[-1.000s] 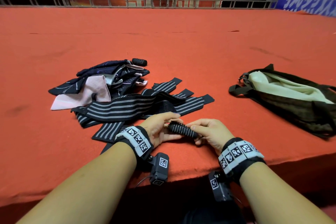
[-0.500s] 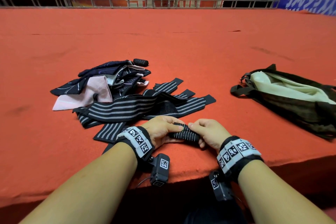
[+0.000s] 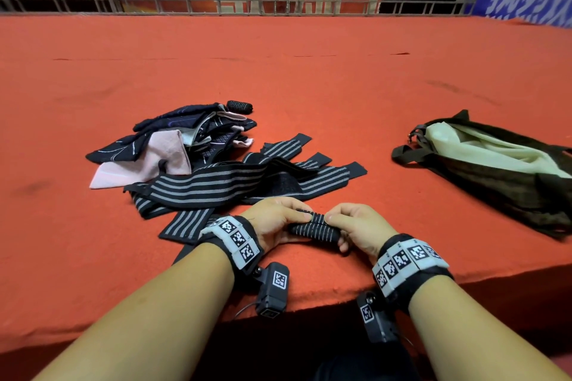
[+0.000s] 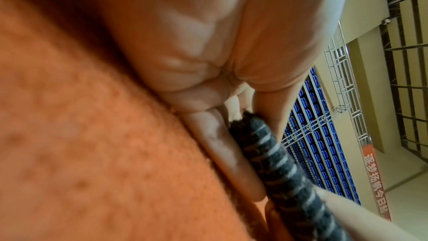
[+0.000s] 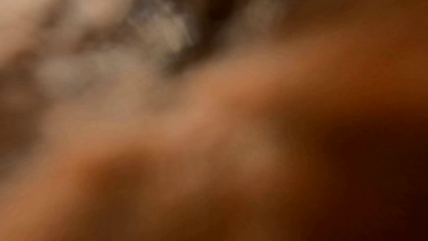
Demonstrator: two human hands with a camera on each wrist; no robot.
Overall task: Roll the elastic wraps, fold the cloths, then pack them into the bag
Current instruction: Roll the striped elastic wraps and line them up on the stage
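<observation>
A tightly rolled black elastic wrap with grey stripes [image 3: 314, 230] lies crosswise at the near edge of a red-carpeted platform [image 3: 309, 71], gripped at both ends — the left hand [image 3: 275, 219] curls its fingers over the left end with the thumb beneath, while the right hand [image 3: 356, 226] pinches the right end with curled fingers. The left wrist view shows the roll's end [image 4: 273, 155] wedged between a finger and the thumb; the right wrist view is too blurred to read. At 11 o'clock from the hands, unrolled striped wraps [image 3: 235, 182] sprawl in an overlapping heap, touching a pile of dark and pink cloths [image 3: 173, 145] beyond them. One finished small roll [image 3: 240, 107] sits at the pile's far edge. Well apart at 2 o'clock, a dark bag [image 3: 501, 182] lies flat — pale lining [image 3: 476, 145] showing at its mouth
</observation>
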